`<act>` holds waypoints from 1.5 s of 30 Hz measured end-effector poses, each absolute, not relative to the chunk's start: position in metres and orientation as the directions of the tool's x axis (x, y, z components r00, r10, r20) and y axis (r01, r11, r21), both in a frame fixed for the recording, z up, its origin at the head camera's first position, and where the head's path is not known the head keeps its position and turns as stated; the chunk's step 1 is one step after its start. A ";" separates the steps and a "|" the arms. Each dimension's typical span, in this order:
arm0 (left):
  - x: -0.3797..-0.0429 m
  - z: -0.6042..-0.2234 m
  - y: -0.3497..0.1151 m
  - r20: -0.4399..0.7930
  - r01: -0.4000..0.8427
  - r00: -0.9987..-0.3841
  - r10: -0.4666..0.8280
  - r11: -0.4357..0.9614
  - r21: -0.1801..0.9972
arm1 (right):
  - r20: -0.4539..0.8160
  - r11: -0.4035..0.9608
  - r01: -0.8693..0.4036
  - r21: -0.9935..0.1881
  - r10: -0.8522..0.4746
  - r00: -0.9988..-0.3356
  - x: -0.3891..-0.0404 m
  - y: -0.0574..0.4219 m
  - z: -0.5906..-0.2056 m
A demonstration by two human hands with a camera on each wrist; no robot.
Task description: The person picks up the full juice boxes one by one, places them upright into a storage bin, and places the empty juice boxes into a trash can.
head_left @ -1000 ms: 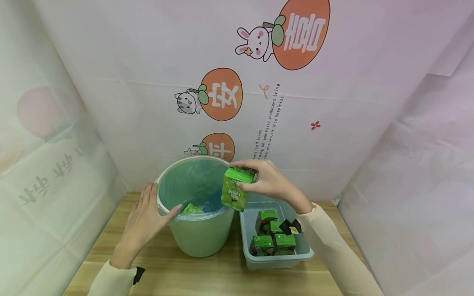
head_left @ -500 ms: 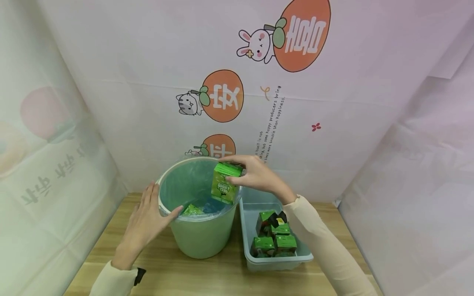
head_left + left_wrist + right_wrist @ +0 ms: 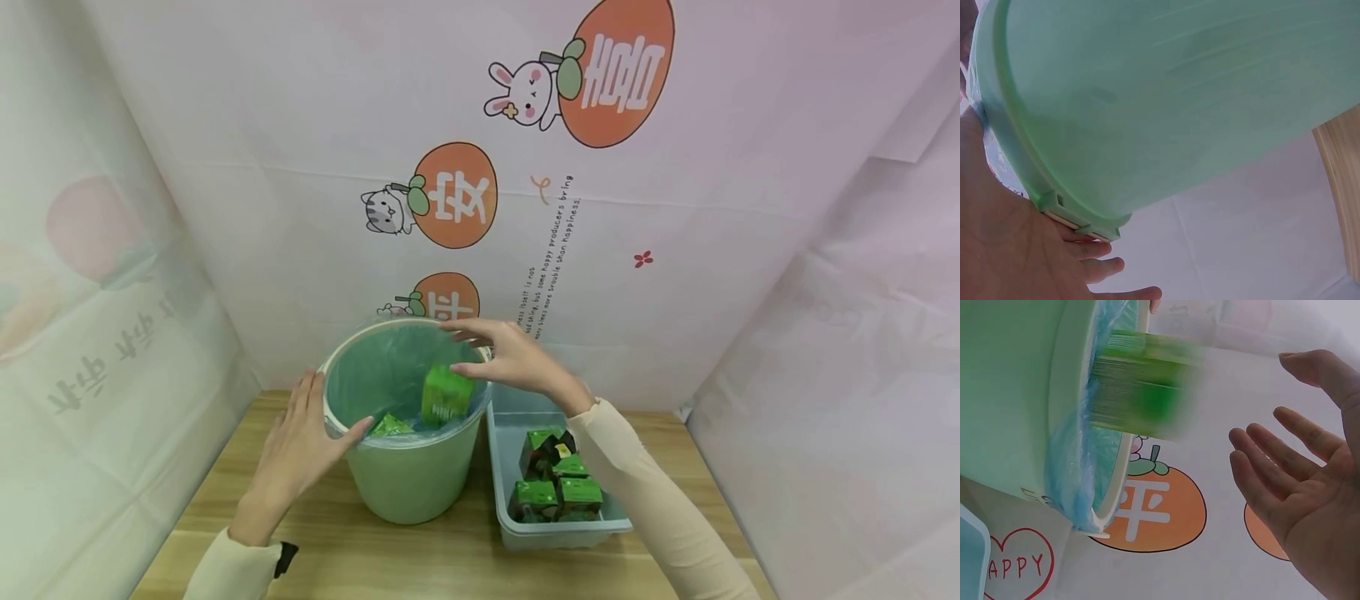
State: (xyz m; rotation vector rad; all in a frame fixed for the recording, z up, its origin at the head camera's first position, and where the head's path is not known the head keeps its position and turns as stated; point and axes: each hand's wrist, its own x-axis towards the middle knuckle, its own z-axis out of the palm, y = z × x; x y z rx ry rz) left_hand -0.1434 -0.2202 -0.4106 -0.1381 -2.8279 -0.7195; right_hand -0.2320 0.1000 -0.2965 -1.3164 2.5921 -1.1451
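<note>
A pale green bucket [image 3: 412,483] lined with a clear bluish bag stands on the table. My left hand [image 3: 296,446] rests against its left rim, fingers straight; in the left wrist view the palm [image 3: 1010,250] lies beside the rim's handle lug. Over the right side of the opening my right hand [image 3: 513,358] is spread with nothing in its grasp. Just beneath it a green carton [image 3: 446,398] drops into the bucket, blurred by motion in the right wrist view, apart from the fingers [image 3: 1272,469]. Another green pack [image 3: 392,426] lies inside the bag.
To the bucket's right sits a light blue plastic bin [image 3: 555,536] holding several green-topped cartons [image 3: 580,493]. Printed white cloth [image 3: 315,225] encloses the wooden table [image 3: 360,554] at the back and both sides.
My right hand carried the green carton left over the bucket, then let it go; the carton is now falling inside. The left hand has stayed at the rim.
</note>
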 end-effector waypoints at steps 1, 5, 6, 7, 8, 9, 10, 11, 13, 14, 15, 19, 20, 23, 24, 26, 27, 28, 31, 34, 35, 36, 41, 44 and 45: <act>-0.143 -0.411 -0.220 0.233 0.144 -0.972 0.037 0.875 0.462 | 0.293 0.374 -0.688 -0.621 -0.704 -0.647 -0.232 0.101 -0.298; -0.142 -0.411 -0.219 0.218 0.136 -0.975 0.035 0.874 0.466 | 0.290 0.379 -0.685 -0.623 -0.701 -0.651 -0.230 0.106 -0.303; -0.142 -0.411 -0.219 0.214 0.133 -0.976 0.033 0.874 0.468 | 0.287 0.383 -0.684 -0.621 -0.701 -0.653 -0.230 0.107 -0.304; -0.142 -0.411 -0.219 0.212 0.130 -0.977 0.032 0.874 0.468 | 0.285 0.384 -0.683 -0.621 -0.701 -0.653 -0.230 0.108 -0.305; -0.142 -0.411 -0.219 0.211 0.129 -0.977 0.032 0.874 0.468 | 0.284 0.384 -0.682 -0.622 -0.701 -0.654 -0.230 0.109 -0.305; -0.142 -0.412 -0.219 0.210 0.128 -0.977 0.031 0.874 0.468 | 0.281 0.384 -0.678 -0.626 -0.700 -0.657 -0.230 0.109 -0.306; -0.143 -0.412 -0.219 0.210 0.128 -0.977 0.031 0.875 0.468 | 0.284 0.382 -0.679 -0.627 -0.699 -0.656 -0.230 0.110 -0.306; -0.143 -0.412 -0.219 0.210 0.128 -0.977 0.030 0.874 0.469 | 0.288 0.377 -0.679 -0.630 -0.699 -0.655 -0.230 0.110 -0.306; -0.143 -0.412 -0.219 0.210 0.128 -0.977 0.031 0.874 0.469 | 0.297 0.366 -0.682 -0.634 -0.698 -0.651 -0.231 0.111 -0.305; -0.143 -0.412 -0.219 0.211 0.129 -0.977 0.031 0.874 0.469 | 0.299 0.363 -0.681 -0.636 -0.697 -0.652 -0.230 0.112 -0.305; -0.143 -0.412 -0.219 0.212 0.129 -0.977 0.030 0.874 0.469 | 0.303 0.358 -0.681 -0.639 -0.697 -0.650 -0.230 0.112 -0.305; -0.143 -0.412 -0.218 0.211 0.132 -0.977 0.034 0.873 0.469 | 0.299 0.356 -0.672 -0.649 -0.693 -0.656 -0.228 0.114 -0.305; -0.143 -0.412 -0.219 0.209 0.132 -0.977 0.035 0.873 0.469 | 0.295 0.356 -0.667 -0.654 -0.692 -0.659 -0.228 0.115 -0.305; -0.142 -0.413 -0.219 0.202 0.129 -0.979 0.036 0.873 0.470 | 0.281 0.371 -0.656 -0.658 -0.687 -0.670 -0.225 0.117 -0.306; -0.142 -0.414 -0.219 0.200 0.127 -0.979 0.035 0.873 0.470 | 0.280 0.377 -0.655 -0.655 -0.684 -0.673 -0.224 0.118 -0.307; -0.141 -0.414 -0.219 0.197 0.124 -0.980 0.033 0.873 0.472 | 0.278 0.391 -0.657 -0.645 -0.681 -0.678 -0.223 0.120 -0.308; -0.141 -0.415 -0.219 0.197 0.123 -0.980 0.032 0.873 0.472 | 0.280 0.397 -0.661 -0.636 -0.680 -0.678 -0.222 0.121 -0.309; -0.141 -0.415 -0.219 0.198 0.124 -0.980 0.032 0.872 0.474 | 0.283 0.404 -0.666 -0.627 -0.678 -0.678 -0.222 0.122 -0.310; -0.141 -0.415 -0.218 0.201 0.128 -0.979 0.034 0.871 0.474 | 0.283 0.421 -0.671 -0.610 -0.675 -0.682 -0.219 0.126 -0.313; -0.143 -0.414 -0.217 0.211 0.137 -0.977 0.038 0.870 0.473 | 0.273 0.442 -0.660 -0.607 -0.664 -0.696 -0.217 0.131 -0.315; -0.143 -0.413 -0.217 0.215 0.139 -0.976 0.039 0.871 0.472 | 0.270 0.448 -0.656 -0.608 -0.660 -0.701 -0.216 0.132 -0.315; -0.144 -0.412 -0.217 0.218 0.140 -0.975 0.039 0.872 0.470 | 0.267 0.453 -0.652 -0.607 -0.657 -0.705 -0.215 0.134 -0.315; -0.145 -0.408 -0.217 0.224 0.142 -0.974 0.044 0.883 0.447 | 0.260 0.477 -0.647 -0.595 -0.647 -0.716 -0.211 0.144 -0.318; -0.145 -0.406 -0.219 0.228 0.143 -0.973 0.045 0.892 0.430 | 0.263 0.486 -0.645 -0.590 -0.640 -0.722 -0.209 0.151 -0.320; -0.146 -0.405 -0.219 0.229 0.142 -0.972 0.045 0.893 0.426 | 0.265 0.488 -0.644 -0.589 -0.636 -0.724 -0.207 0.153 -0.320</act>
